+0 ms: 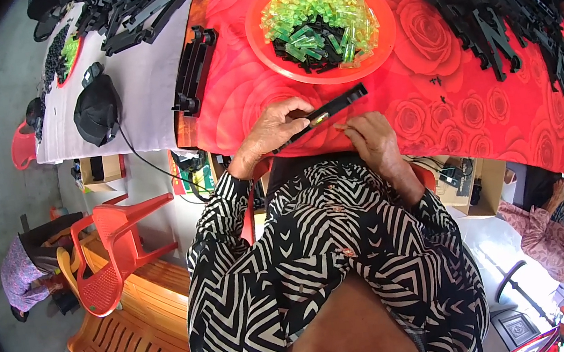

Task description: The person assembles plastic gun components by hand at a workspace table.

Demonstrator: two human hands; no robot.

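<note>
Both hands were at the near edge of a table covered in a red rose-patterned cloth (443,114). Left hand (275,129) was clenched around the lower end of a long black plastic bar (322,116), thumb on top, fingers curled beneath. The bar lay tilted, its far end raised toward the upper right, just above the cloth. Right hand (370,138) rested just beside the bar's middle, fingertips (343,126) pinched together at the bar's lower edge; whether they held a small part could not be told.

Beyond the hands stood a round orange tray (378,44) holding a heap of translucent green tubes (318,10) over small black pieces. A second black bar assembly (193,69) lay at the cloth's left edge. A large pile of black plastic parts (486,3) covered the right side of the table. A black cap (96,111) sat on the adjoining white table. A red plastic chair (111,249) stood on the person's left.
</note>
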